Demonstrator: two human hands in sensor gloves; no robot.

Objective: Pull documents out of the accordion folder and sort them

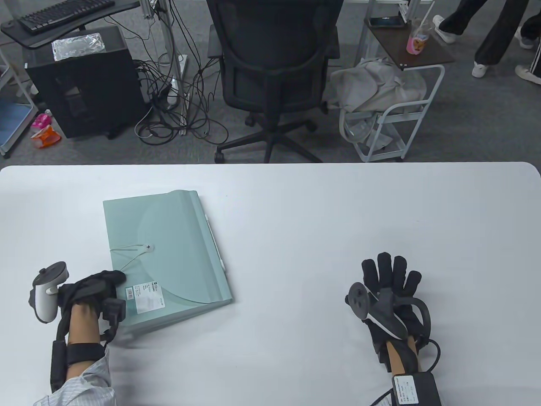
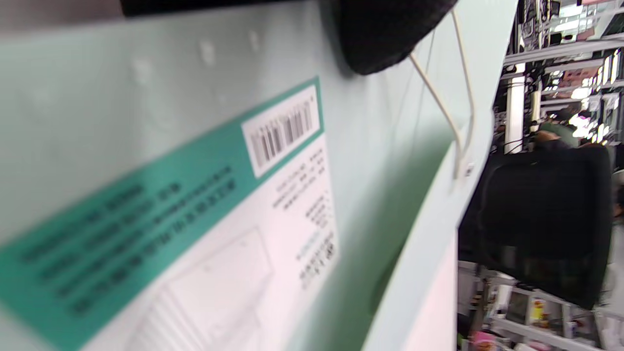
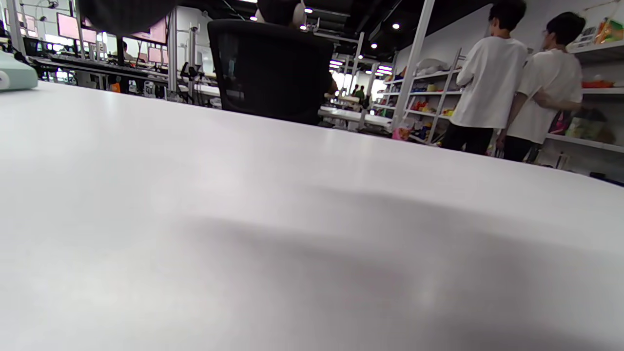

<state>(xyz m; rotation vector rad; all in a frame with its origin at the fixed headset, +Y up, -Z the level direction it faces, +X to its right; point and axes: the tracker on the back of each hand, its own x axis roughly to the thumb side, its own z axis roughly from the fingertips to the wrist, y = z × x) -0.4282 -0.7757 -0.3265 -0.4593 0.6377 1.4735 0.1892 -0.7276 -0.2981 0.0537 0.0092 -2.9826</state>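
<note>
- Presently, the accordion folder (image 1: 167, 253) lies flat and closed on the left half of the white table (image 1: 321, 211), its flap down and the elastic cord (image 1: 127, 258) looped to the round button (image 1: 147, 248).
- Orientation: the folder's long axis runs from the near edge of the table away toward the far edge, skewed a little; the label (image 1: 145, 296) sits at the near corner, and the ribbed spine faces the table's centre.
- Left hand (image 1: 91, 292): resting on the folder's near-left corner, just beside the label. The left wrist view shows a gloved fingertip (image 2: 385, 34) pressed on the cover next to the cord. Whether the fingers curl under the edge cannot be told.
- Right hand (image 1: 391, 292): flat on the bare table, fingers spread, holding nothing, well apart from the folder and to its right.
- Judgement: the left hand is the nearer, already in contact. The button lies up and to the right of it, between the two hands yet far closer to the left. Releasing the cord looks the likely next step, with no documents out yet.
</note>
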